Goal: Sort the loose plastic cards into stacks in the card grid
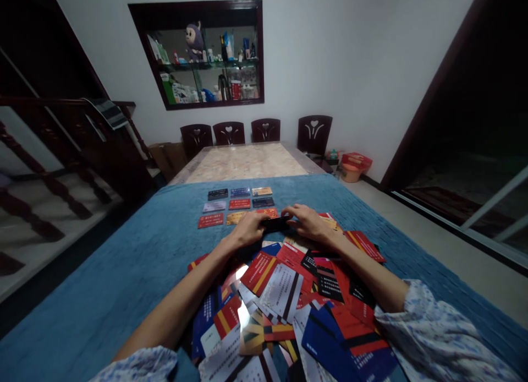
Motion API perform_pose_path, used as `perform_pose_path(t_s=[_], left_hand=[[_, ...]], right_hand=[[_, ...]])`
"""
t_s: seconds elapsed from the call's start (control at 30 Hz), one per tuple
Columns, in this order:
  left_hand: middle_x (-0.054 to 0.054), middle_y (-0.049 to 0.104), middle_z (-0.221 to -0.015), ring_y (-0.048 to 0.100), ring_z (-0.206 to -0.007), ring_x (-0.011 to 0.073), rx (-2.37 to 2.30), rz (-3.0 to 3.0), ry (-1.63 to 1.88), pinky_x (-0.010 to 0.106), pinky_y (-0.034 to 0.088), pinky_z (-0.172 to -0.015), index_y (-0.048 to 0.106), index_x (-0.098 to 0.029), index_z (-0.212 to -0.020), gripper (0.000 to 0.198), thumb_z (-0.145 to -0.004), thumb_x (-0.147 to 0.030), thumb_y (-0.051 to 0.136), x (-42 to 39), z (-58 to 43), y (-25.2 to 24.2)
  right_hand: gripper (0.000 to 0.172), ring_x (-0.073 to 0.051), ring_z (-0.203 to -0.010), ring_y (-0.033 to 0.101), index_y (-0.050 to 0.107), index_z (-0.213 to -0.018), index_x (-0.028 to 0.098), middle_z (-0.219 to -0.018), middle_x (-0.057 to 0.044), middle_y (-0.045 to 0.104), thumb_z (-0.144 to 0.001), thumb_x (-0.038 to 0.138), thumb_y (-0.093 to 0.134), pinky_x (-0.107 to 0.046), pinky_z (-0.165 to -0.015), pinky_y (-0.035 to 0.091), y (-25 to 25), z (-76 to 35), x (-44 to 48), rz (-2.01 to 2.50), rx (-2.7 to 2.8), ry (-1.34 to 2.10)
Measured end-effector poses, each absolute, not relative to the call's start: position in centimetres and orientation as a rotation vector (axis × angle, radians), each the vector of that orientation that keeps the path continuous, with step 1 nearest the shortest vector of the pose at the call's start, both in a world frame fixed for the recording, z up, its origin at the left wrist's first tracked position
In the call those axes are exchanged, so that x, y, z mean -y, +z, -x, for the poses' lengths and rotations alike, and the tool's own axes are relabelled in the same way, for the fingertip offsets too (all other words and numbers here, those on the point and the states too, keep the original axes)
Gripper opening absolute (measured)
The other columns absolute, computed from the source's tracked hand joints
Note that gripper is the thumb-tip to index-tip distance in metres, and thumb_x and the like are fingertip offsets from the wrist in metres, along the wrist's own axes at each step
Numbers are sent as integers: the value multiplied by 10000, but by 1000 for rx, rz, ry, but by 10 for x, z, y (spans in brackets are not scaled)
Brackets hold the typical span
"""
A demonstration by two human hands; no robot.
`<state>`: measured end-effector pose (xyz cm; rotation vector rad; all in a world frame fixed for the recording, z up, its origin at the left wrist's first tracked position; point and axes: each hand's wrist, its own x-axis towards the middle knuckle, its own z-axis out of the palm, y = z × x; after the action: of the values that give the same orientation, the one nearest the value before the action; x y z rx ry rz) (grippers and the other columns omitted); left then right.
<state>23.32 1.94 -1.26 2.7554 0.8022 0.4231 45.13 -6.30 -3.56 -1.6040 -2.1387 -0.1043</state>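
Observation:
Both hands meet at a dark, flat piece (275, 223) that looks like a black card or a small stack of them. My left hand (249, 228) grips its left end with closed fingers. At its right end, my right hand (306, 221) has bent fingers pinching the edge. Just beyond lie bank-style cards in neat rows, among them a red card (210, 220), a blue card (240, 192) and a red middle card (240, 204). Under my forearms spreads a loose heap of cards (284, 288) in red, blue, silver, gold and black, many overlapping.
A blue cloth (124, 272) covers the near part of the long table; its far end shows a patterned top (251, 161). Dark chairs (314, 133) stand around the far end. A wall cabinet (210, 57), a stair railing (49, 151) and an orange tub (350, 173) are farther off.

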Motion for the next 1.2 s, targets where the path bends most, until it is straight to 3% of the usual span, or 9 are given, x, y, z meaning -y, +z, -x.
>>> perform_pose_path(t_s=[0.23,0.6,0.7,0.83,1.2], left_hand=[[70,718,-976,653,-917,231,-873,-2762,444,319,474,-811,586,-193,-1083,335,-767,-88,553,-18,-233,-15],[45,689,-898,644,-867,226,-882,-2752,451,297,437,-747,518,-209,-971,249,-762,-72,525,-16,-233,-14],[41,681,-881,639,-858,223,-885,-2724,455,300,434,-742,505,-211,-935,236,-750,-65,524,-16,-233,-14],[34,669,-875,629,-863,216,-903,-2690,477,297,431,-740,489,-216,-902,212,-748,-78,535,-15,-233,-13],[16,648,-836,585,-812,176,-764,-2614,600,278,427,-738,559,-176,-823,87,-777,-102,558,-20,-237,-20]], right_hand=[[299,-195,-840,569,620,-1139,195,-935,-66,622,-850,127,587,-285,-773,411,-39,-454,62,1590,2147,-119],[388,-215,-885,591,587,-1176,157,-909,-75,663,-798,70,570,-302,-795,411,-41,-455,61,1588,2135,2],[318,-209,-865,587,620,-1114,160,-884,-66,671,-798,123,611,-294,-770,417,-45,-457,59,1613,2109,35],[59,-202,-806,569,663,-821,167,-793,-54,654,-814,220,638,-290,-728,421,-49,-460,56,1629,2108,103],[174,-194,-829,608,628,-874,197,-878,-23,675,-879,355,556,-315,-785,463,-29,-450,59,1368,1758,219]])
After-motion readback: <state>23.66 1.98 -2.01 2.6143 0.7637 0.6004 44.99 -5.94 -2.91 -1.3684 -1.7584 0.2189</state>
